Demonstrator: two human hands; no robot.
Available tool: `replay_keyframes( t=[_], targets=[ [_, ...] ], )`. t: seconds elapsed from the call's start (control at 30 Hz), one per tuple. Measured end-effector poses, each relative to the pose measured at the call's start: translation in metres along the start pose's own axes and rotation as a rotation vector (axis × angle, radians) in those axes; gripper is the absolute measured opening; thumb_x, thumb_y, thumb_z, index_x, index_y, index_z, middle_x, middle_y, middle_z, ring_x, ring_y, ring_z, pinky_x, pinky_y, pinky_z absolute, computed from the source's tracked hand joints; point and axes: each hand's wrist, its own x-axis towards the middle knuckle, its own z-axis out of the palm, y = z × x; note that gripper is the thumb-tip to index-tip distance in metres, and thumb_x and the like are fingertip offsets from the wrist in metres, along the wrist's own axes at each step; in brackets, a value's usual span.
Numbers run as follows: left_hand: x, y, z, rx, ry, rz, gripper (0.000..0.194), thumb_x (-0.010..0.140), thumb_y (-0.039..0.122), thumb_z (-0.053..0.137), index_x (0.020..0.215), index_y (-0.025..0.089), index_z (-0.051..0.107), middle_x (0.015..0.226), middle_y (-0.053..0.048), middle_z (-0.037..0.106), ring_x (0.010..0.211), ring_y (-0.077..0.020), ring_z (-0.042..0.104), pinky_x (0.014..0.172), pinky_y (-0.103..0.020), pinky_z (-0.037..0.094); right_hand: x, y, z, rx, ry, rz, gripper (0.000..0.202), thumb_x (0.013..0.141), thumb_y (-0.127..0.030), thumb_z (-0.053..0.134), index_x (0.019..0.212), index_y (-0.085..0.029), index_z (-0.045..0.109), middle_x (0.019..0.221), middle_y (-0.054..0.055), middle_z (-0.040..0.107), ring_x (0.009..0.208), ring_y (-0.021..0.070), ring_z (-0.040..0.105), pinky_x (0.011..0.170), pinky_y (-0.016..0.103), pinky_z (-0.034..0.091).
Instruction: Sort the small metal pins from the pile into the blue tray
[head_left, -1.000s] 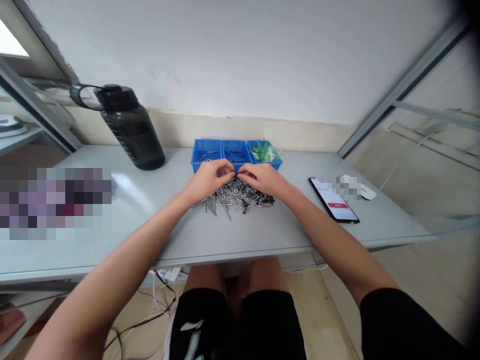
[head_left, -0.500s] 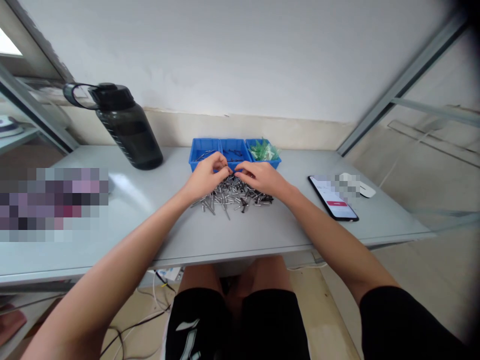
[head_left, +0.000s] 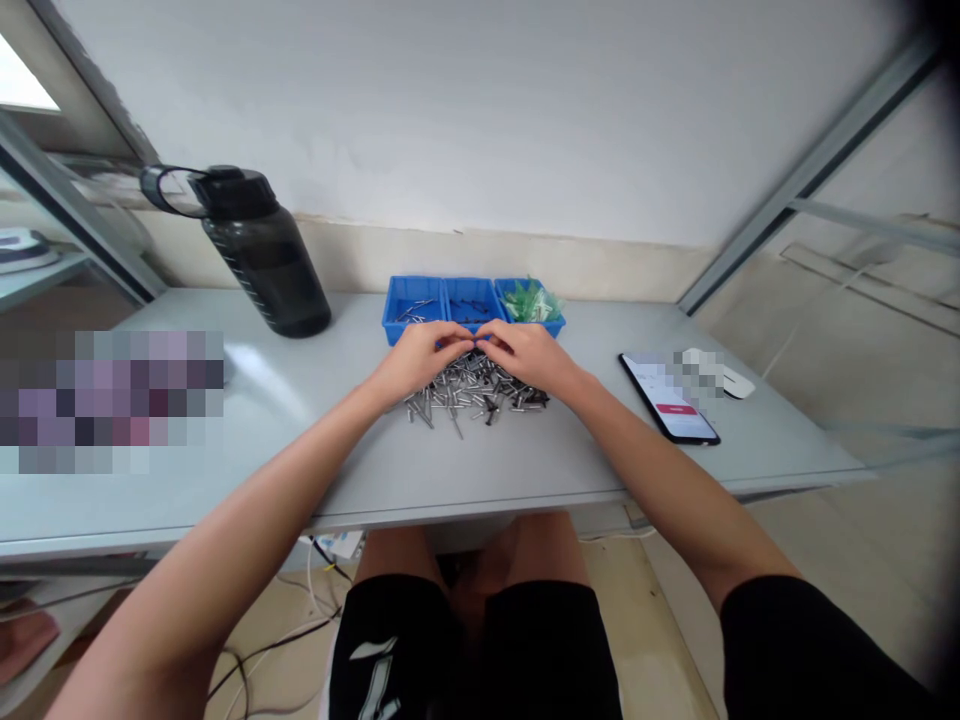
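1. The left hand (head_left: 424,358) is hovering over the far side of the pile of metal fasteners (head_left: 466,388), its fingers curling toward the thumb.
2. The right hand (head_left: 529,354) is mirroring it, also bending its fingers inward — the fingertips of both hands are nearly meeting. Whether either hand is pinching a fastener, I cannot tell; the tips are hiding that spot.
3. The pile is lying loosely on the grey desk (head_left: 465,480), below and between the hands, mixing silvery and darker pieces.
4. Just beyond the hands, three blue bins (head_left: 388,305) are standing side by side. The left one is holding silvery pieces, the middle one is holding dark pieces, and the right one is holding green and clear plastic packaging (head_left: 532,303).
5. A dark bottle (head_left: 266,262) is standing toward the left — well apart from the bins — while a phone (head_left: 664,392) and a white mouse (head_left: 739,383) are lying toward the right.
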Motion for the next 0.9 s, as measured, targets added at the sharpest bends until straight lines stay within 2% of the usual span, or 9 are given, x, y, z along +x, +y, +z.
replay_keyframes(
  t=[0.2,0.33,0.53,0.9],
  targets=[
    [-0.0023,0.0014,0.0006,0.032,-0.03,-0.005,0.021,0.091,0.034,0.056,0.096,0.019,0.071,0.089,-0.002,0.072,0.078,-0.0147,0.063,0.075,-0.028,0.047,0.0001,0.001,-0.0008,-0.015,-0.013,-0.01,0.02,0.096,-0.032,0.045,0.1,-0.021,0.061,0.076,0.0,0.065,0.07,0.0148,0.059,0.067,0.026,0.037],
    [-0.0032,0.002,-0.0009,0.113,-0.045,-0.026,0.019,0.088,0.029,0.059,0.101,0.019,0.069,0.083,-0.003,0.07,0.074,-0.015,0.061,0.07,-0.028,0.047,0.0006,0.0012,-0.0013,-0.029,-0.014,0.007,0.019,0.096,-0.033,0.046,0.098,-0.02,0.06,0.076,0.001,0.066,0.069,0.0147,0.059,0.066,0.026,0.036],
    [-0.0033,0.0031,-0.0011,0.151,-0.038,-0.052,0.019,0.089,0.028,0.057,0.098,0.019,0.07,0.085,-0.003,0.071,0.076,-0.0157,0.062,0.071,-0.028,0.047,0.0011,0.0012,-0.003,-0.025,-0.002,0.023,0.017,0.096,-0.032,0.047,0.096,-0.02,0.06,0.075,0.0,0.066,0.068,0.0142,0.059,0.065,0.026,0.035],
    [-0.0022,0.0015,-0.0009,0.152,0.007,0.006,0.019,0.092,0.028,0.055,0.097,0.019,0.071,0.089,-0.003,0.073,0.076,-0.0153,0.063,0.072,-0.028,0.046,0.0006,0.0003,-0.001,-0.019,-0.025,0.031,0.016,0.095,-0.03,0.047,0.095,-0.021,0.06,0.073,-0.001,0.065,0.066,0.0136,0.057,0.064,0.026,0.034]
  ],
)
